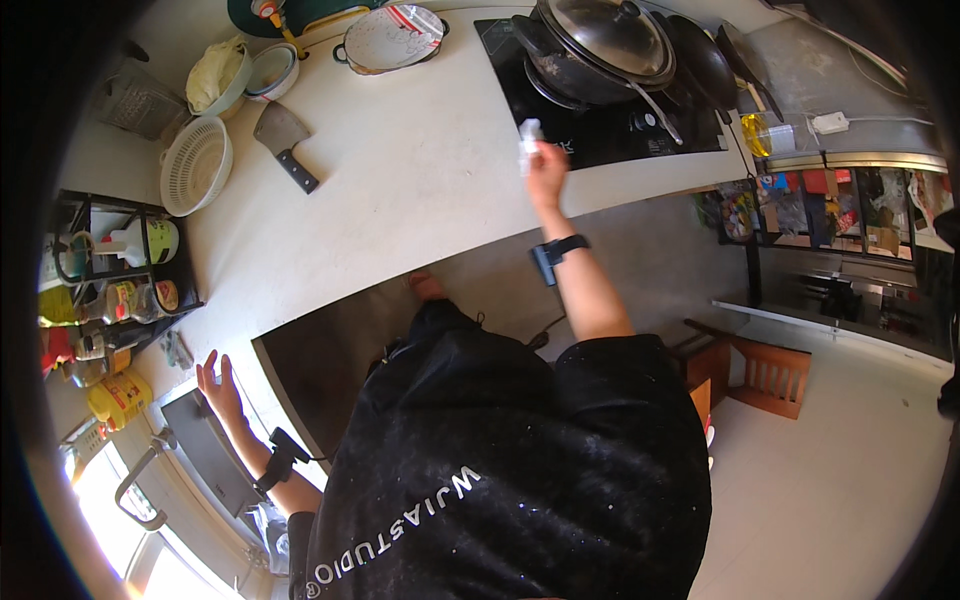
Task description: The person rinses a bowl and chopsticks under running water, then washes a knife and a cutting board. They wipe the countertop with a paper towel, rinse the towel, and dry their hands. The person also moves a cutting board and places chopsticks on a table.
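Note:
My right hand point(547, 174) grips a small crumpled white piece point(530, 137), tissue or thin plastic, I cannot tell which. It is over the front left edge of the black cooktop point(611, 142), where a lidded dark pot point(592, 71) stands. Fingers apart and holding nothing, my left hand point(220, 386) hovers by the counter edge near the sink. On the white countertop point(390, 165) lies a cleaver point(285, 142) with a black handle. A white plastic colander point(196, 166) tilts at the counter's left side.
A patterned plate point(394, 37) rests on a handled dish at the back, near stacked bowls point(271, 71) and a bowl of cabbage point(217, 79). Left, a black rack point(124, 259) holds bottles beside the sink faucet point(142, 480). Dark pans point(697, 64) lean right; a wooden chair point(769, 375) stands behind.

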Motion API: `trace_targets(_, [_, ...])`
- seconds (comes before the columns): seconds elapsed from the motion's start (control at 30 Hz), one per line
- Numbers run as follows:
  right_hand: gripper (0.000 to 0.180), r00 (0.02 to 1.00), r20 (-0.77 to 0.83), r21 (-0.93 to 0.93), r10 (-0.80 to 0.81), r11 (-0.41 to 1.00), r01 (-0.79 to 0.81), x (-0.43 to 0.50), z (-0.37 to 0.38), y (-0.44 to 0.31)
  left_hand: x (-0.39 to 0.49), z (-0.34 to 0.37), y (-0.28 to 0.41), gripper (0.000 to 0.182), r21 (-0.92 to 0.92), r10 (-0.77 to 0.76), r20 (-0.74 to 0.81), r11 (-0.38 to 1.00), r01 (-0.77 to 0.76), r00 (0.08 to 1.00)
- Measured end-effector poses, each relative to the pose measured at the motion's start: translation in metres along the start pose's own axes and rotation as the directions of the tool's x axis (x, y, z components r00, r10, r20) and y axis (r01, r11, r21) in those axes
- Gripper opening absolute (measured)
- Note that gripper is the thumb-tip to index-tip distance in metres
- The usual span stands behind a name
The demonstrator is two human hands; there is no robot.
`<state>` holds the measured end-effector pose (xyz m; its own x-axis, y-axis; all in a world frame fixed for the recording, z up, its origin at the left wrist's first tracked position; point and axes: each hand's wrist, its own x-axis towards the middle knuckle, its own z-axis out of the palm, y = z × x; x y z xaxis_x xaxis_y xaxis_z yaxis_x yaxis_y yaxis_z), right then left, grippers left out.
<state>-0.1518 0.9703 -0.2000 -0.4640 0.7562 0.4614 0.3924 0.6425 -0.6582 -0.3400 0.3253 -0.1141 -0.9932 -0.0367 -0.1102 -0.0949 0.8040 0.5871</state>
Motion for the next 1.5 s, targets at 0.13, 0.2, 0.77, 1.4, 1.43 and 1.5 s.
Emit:
trace_targets(0.13, [0.03,0.986,-0.129,-0.242,0.103,0.961,-0.132,0.063,-0.06,0.11,-0.006,0.018,0.024,0.034,-0.053,-0.007,0.011,0.999,0.007,1.0])
trace_targets(0.2, [0.032,0.991,-0.032,-0.37,0.132,0.919,-0.135,0.078,-0.071,0.14,-0.01,0.025,0.035,0.034,0.01,0.011,-0.001,1.0,-0.011,1.0])
trace_targets(0.77, [0.014,0.934,0.357,-0.007,-0.018,1.0,0.022,-0.032,0.043,-0.042,-0.023,0.068,0.069,0.037,-0.137,0.102,0.108,0.987,-0.087,0.989])
trace_targets(1.4, [0.017,0.977,-0.098,-0.44,0.188,0.873,-0.212,0.159,-0.181,0.288,-0.066,0.168,0.22,0.032,-0.013,0.285,0.064,0.958,-0.285,0.956])
trace_targets(1.43, [0.018,0.971,-0.076,-0.472,0.226,0.85,-0.235,0.162,-0.18,0.289,-0.071,0.175,0.233,0.033,-0.042,0.302,0.042,0.953,-0.3,0.952])
trace_targets(1.5, [0.023,0.943,-0.028,-0.537,0.33,0.791,-0.293,0.163,-0.17,0.279,-0.082,0.185,0.254,0.033,-0.033,0.279,0.056,0.96,-0.277,0.959])
